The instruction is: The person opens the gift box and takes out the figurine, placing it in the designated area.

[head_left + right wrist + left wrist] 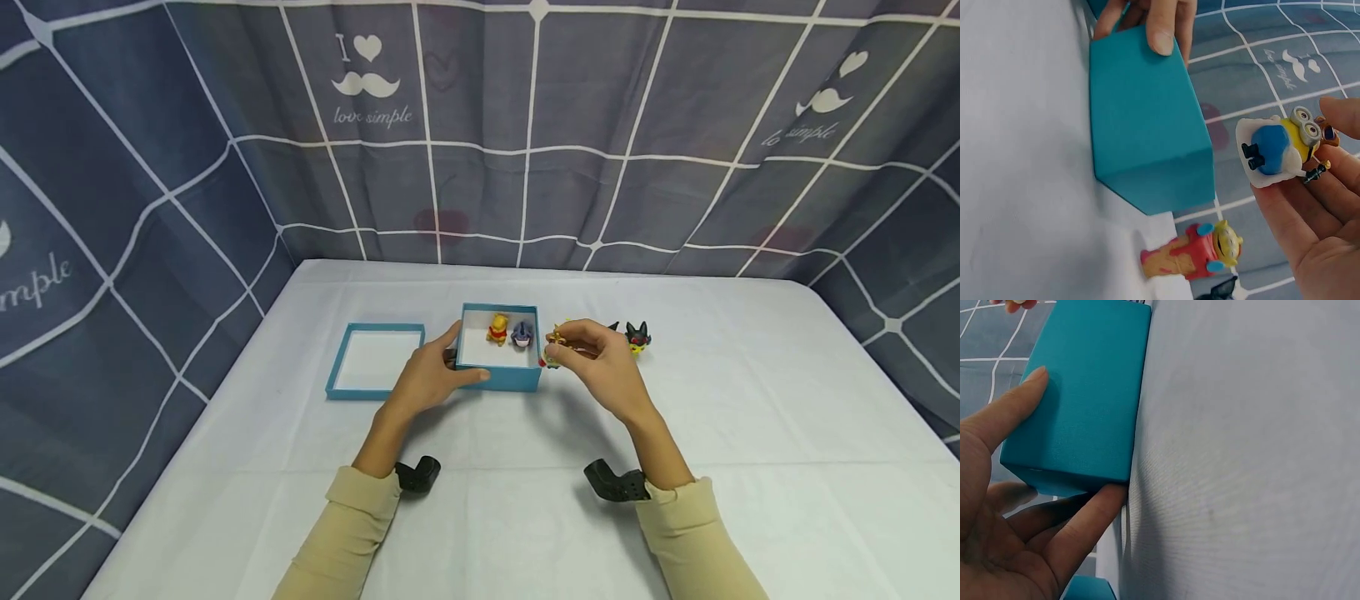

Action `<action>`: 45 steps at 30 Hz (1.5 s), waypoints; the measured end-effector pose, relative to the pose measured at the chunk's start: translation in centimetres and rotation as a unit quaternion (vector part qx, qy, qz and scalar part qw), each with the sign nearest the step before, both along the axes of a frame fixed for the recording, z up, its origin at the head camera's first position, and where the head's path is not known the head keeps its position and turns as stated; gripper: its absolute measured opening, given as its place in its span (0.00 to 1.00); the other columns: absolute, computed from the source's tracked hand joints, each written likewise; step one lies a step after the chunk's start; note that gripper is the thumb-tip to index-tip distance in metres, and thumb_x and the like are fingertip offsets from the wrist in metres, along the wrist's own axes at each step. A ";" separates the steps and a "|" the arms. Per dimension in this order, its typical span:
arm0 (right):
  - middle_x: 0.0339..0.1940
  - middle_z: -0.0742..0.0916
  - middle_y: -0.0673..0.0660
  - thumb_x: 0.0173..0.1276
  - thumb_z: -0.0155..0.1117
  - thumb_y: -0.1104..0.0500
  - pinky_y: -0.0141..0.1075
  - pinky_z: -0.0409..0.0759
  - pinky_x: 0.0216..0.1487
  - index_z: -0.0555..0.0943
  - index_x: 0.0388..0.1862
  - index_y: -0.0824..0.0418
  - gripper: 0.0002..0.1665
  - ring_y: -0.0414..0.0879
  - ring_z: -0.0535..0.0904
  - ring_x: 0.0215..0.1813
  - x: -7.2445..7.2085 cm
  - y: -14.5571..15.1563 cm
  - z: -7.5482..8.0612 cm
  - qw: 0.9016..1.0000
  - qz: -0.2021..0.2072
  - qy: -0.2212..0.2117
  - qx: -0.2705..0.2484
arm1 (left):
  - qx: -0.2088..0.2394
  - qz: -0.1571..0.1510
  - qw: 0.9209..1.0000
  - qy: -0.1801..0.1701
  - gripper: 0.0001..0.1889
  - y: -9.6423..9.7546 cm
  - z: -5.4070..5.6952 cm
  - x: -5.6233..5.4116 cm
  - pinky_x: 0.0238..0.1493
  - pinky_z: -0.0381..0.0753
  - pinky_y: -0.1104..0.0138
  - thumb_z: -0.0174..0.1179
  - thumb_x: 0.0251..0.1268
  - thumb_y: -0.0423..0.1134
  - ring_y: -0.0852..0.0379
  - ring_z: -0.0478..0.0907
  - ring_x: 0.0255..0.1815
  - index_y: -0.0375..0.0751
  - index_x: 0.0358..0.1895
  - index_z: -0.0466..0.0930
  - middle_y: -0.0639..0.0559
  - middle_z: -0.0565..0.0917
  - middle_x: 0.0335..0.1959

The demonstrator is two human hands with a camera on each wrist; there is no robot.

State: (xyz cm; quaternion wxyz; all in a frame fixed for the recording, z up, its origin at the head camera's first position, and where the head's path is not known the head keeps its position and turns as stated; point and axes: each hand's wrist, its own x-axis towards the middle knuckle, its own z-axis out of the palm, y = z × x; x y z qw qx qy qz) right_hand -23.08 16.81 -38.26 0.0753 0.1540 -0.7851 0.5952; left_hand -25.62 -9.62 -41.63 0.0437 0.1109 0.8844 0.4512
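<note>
My left hand grips the teal box at its left side, with the thumb along the front wall and the other fingers at the side. Inside the box, a yellow bear figurine in a red shirt is beside a blue-grey donkey figurine. Just off the box's right side, my right hand pinches a minion figurine in blue with a white cape and a crown. In the right wrist view, a green-faced alien figurine in red stands near the box, below the held figurine.
Left of the box lies a teal-rimmed lid with a white inside. A black figurine with pointed ears stands right of my right hand, which partly hides other small figurines. A grey checked curtain hangs behind the white table.
</note>
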 end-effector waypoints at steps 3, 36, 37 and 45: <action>0.43 0.87 0.62 0.66 0.69 0.63 0.33 0.80 0.49 0.83 0.46 0.69 0.13 0.46 0.84 0.46 0.0 0.6 0.1 1.000 -0.004 -0.001 0.003 | -0.001 -0.001 1.000 0.002 0.53 0.1 0.1 0.0 0.60 0.74 0.50 0.74 0.54 0.54 0.42 0.74 0.63 0.41 0.79 0.53 0.32 0.75 0.62; 0.47 0.87 0.63 0.66 0.69 0.63 0.35 0.76 0.51 0.81 0.46 0.71 0.14 0.52 0.83 0.52 -0.9 2.8 -2.4 0.994 -0.003 -0.095 0.052 | 0.006 -0.003 1.000 -0.007 0.53 0.2 0.0 0.2 0.60 0.74 0.49 0.74 0.54 0.54 0.41 0.74 0.64 0.41 0.79 0.52 0.32 0.75 0.62; 0.47 0.86 0.64 0.66 0.68 0.63 0.35 0.76 0.51 0.81 0.46 0.71 0.14 0.52 0.83 0.51 -1.0 2.8 -2.5 0.994 -0.002 -0.096 0.052 | 0.006 -0.003 1.000 -0.007 0.53 0.1 0.1 0.2 0.60 0.74 0.49 0.74 0.54 0.54 0.41 0.74 0.64 0.41 0.79 0.52 0.32 0.75 0.62; 0.47 0.86 0.65 0.66 0.67 0.66 0.33 0.76 0.49 0.81 0.47 0.72 0.13 0.51 0.83 0.49 -1.3 2.9 -3.2 0.993 -0.007 -0.103 0.062 | 0.011 -0.008 1.000 -0.004 0.53 0.1 0.0 0.1 0.60 0.74 0.49 0.74 0.55 0.53 0.41 0.74 0.63 0.40 0.79 0.52 0.32 0.75 0.63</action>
